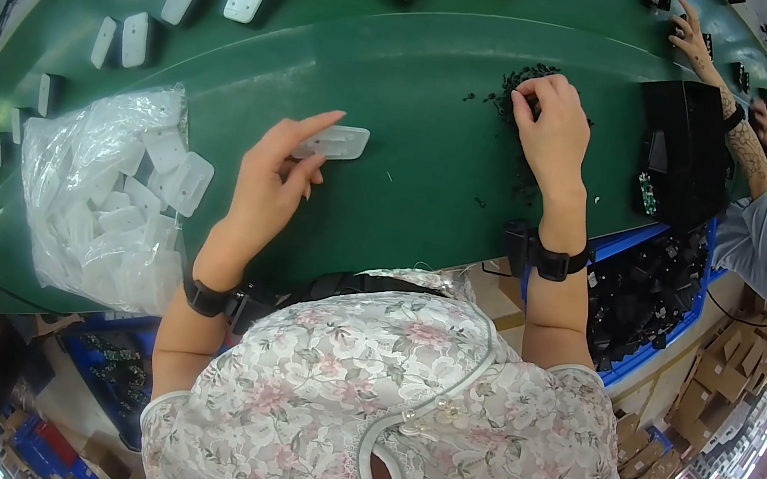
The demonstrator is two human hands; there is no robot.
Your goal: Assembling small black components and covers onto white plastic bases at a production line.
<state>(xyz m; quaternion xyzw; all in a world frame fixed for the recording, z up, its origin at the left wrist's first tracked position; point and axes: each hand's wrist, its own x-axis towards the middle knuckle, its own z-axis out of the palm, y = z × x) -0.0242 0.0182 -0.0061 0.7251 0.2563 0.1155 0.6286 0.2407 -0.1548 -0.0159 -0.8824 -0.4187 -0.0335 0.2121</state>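
Big green conveyor belt [411, 72] under everything, with a clear bag of white plastic covers [112, 194] just outside the left hand [272, 180], whose fingers pinch one white cover [332, 142]. Right hand [553, 126] has curled fingertips digging into a little pile of black bits [522, 80].

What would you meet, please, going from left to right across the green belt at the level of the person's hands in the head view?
Clear plastic bag of white plastic covers → left hand → flat white rectangular cover → right hand on small black parts → black box-shaped housing.
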